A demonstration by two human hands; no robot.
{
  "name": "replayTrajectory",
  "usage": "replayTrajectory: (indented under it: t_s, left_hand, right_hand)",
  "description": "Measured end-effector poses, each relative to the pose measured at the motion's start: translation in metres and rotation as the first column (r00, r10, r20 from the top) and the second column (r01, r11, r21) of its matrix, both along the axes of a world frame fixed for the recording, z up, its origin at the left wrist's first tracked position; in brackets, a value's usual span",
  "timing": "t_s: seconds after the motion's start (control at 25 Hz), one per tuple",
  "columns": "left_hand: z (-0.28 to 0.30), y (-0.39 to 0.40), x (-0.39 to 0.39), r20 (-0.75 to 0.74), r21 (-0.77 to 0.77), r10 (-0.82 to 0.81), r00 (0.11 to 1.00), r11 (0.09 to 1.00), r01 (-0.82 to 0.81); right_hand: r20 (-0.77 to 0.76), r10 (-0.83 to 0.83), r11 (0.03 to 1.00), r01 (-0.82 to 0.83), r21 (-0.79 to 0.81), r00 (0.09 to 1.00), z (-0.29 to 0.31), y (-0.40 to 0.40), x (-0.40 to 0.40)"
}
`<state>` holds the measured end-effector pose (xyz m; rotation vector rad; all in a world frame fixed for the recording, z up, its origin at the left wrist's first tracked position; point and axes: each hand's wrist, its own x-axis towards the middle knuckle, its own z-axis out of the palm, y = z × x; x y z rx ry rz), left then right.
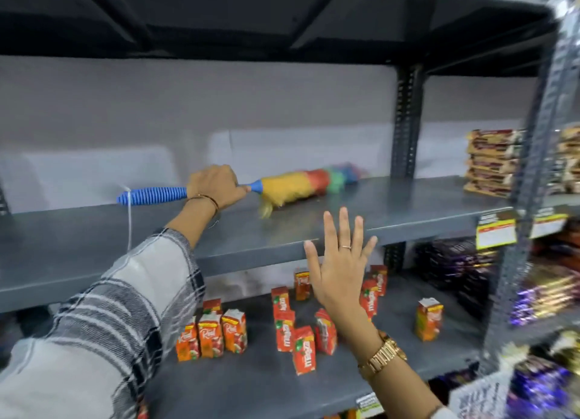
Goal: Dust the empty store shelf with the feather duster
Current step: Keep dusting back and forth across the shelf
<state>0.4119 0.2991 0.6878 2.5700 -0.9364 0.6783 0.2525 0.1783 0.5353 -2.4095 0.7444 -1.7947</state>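
Note:
A grey metal shelf (pixel 392 208) runs across the middle of the head view, bare over most of its length. On it lies the feather duster (pixel 301 184), with a ribbed blue handle and a rainbow-coloured head that points right and touches the shelf top. My left hand (pixel 216 184) is shut on the handle near the head, the plaid sleeve stretched over the shelf's front edge. My right hand (pixel 340 261) is raised in front of the shelf edge, palm forward, fingers spread, holding nothing.
Stacked brown snack packs (pixel 491 162) sit at the shelf's right end beside a perforated upright (pixel 406 120). Several red and orange juice cartons (pixel 290 327) stand on the shelf below. Yellow price tags (pixel 496 233) hang on the front edge. Dark wrapped packs (pixel 455 265) fill the lower right.

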Motion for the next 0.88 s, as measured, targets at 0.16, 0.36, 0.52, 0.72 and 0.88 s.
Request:
replayTrajectory:
  t_s: [0.16, 0.36, 0.52, 0.72, 0.88]
  left_hand:
    - [-0.006, -0.035, -0.005, -0.238, 0.020, -0.118, 0.964, 0.992, 0.126]
    - [0.001, -0.098, -0.047, -0.063, -0.032, -0.085, 0.994, 0.996, 0.083]
    - [-0.007, -0.109, -0.040, -0.313, 0.002, -0.165, 0.935, 0.985, 0.175]
    - [-0.001, -0.115, -0.052, -0.018, -0.062, -0.103, 0.995, 0.993, 0.102]
    - [0.000, -0.077, -0.020, -0.201, -0.085, -0.282, 0.938, 0.959, 0.270]
  right_hand:
    - [-0.030, 0.014, 1.000, -0.014, 0.020, 0.999, -0.008, -0.018, -0.021]
    - [-0.147, -0.007, 0.999, 0.012, 0.031, 0.989, -0.012, -0.022, -0.034]
    - [-0.189, 0.026, 0.999, -0.020, 0.037, 0.982, -0.009, -0.026, -0.041]
    - [-0.194, 0.015, 0.997, 0.000, 0.077, 0.981, -0.013, -0.037, -0.052]
    - [-0.164, 0.030, 0.995, -0.015, 0.094, 0.986, -0.017, -0.040, -0.053]
